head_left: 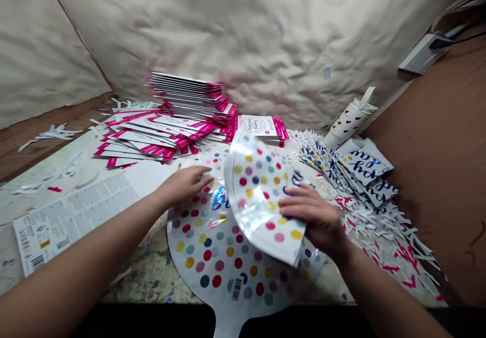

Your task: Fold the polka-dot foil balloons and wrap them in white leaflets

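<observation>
Dotted balloon [224, 267] lies flat; we seem to be folding: right grip [318, 217] holds folded sheet [256, 201], left grip [186, 183] unclear; edges then need aligning.

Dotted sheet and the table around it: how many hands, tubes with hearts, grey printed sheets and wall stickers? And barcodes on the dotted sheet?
Left hand and right hand: 2
Barcode on the dotted sheet: 1
Tube with hearts: 1
Grey printed sheet: 1
Wall sticker: 1
Total: 6
</observation>
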A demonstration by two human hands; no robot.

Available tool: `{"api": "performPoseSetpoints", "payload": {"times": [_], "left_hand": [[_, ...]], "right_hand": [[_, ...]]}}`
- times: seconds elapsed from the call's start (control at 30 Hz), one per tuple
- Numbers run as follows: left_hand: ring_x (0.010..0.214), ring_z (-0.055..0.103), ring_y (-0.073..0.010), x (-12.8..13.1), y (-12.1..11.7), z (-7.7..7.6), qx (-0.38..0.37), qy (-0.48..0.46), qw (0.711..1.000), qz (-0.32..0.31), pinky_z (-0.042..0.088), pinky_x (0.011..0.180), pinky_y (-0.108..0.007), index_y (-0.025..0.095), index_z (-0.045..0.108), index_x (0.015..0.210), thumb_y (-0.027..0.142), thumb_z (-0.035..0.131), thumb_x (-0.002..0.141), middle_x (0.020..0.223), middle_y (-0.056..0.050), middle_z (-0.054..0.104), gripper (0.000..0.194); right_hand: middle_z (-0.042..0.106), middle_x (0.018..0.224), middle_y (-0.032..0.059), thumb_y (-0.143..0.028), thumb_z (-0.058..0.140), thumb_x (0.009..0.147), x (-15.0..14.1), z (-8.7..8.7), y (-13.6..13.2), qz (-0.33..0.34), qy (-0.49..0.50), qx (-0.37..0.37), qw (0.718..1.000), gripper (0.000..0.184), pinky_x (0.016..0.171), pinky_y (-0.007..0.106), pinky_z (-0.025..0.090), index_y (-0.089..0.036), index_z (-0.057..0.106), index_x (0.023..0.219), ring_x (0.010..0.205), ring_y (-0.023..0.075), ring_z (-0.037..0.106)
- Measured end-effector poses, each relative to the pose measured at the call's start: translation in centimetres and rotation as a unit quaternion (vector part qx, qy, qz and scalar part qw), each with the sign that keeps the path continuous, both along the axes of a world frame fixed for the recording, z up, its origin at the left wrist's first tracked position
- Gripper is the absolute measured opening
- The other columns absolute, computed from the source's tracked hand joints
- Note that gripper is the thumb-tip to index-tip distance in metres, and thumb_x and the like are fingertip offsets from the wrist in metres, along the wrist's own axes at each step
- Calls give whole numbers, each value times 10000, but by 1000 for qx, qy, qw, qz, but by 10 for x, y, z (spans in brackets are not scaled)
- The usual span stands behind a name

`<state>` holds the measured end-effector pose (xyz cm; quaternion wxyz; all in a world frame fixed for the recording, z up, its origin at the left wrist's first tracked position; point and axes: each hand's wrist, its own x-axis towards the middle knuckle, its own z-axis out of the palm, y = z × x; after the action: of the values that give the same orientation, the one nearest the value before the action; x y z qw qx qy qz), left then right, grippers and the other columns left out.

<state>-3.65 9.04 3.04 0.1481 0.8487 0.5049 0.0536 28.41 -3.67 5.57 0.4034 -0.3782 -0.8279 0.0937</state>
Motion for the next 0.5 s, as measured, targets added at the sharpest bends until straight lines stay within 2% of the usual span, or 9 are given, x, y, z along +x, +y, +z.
{"api": "performPoseSetpoints", "payload": {"times": [0.07,0.1,0.2,0.27,0.37,0.43,0.5], "left_hand": [[1098,517,-265,-5,9,0,39,-42,996,65,424,910,-379,196,501,1229,516,396,828,1244,-90,541,524],[1110,508,-266,-6,14,-2,45,-62,994,72,422,919,-381,210,479,1251,506,454,800,1266,-83,521,540],[1177,454,-266,5,29,-12,-2,-133,991,9,413,947,-393,262,340,1348,474,567,729,1371,-70,400,693],[1218,413,-260,22,40,-18,-41,-204,977,-35,404,963,-396,272,269,1376,453,599,704,1401,-75,347,770],[1145,483,-230,53,56,-23,-79,-287,953,-61,430,928,-362,233,264,1369,424,619,682,1288,-97,462,796],[1010,563,-203,70,63,-25,-90,-294,949,-67,455,879,-325,205,367,1308,401,643,647,1131,-72,567,742],[881,600,-188,80,66,-27,-93,-276,955,-63,467,826,-301,184,554,1118,370,639,634,972,-34,629,525]], "right_hand": [[679,1045,36,-97,594,753,4,-38,-13,6,-48,-84,995,311,996,523,349,-271,665,1001,1102,235,558],[673,1058,36,-85,572,757,7,-54,-17,8,-56,-120,991,326,985,528,362,-275,664,1005,1104,235,558],[667,1066,31,-70,539,752,15,-85,-22,20,-39,-191,981,350,976,513,386,-285,669,995,1091,223,568],[662,1072,31,-68,529,755,19,-90,-21,29,-17,-215,976,354,988,501,380,-287,671,994,1094,214,564],[664,1064,39,-91,548,762,20,-87,-17,48,10,-234,971,318,999,500,368,-277,675,985,1085,212,570],[668,1056,40,-120,565,770,21,-83,-16,58,18,-237,970,286,1006,495,361,-275,676,982,1082,212,571],[672,1048,31,-133,559,785,21,-81,-17,62,14,-234,970,282,1004,476,373,-283,668,997,1079,202,573]]}}
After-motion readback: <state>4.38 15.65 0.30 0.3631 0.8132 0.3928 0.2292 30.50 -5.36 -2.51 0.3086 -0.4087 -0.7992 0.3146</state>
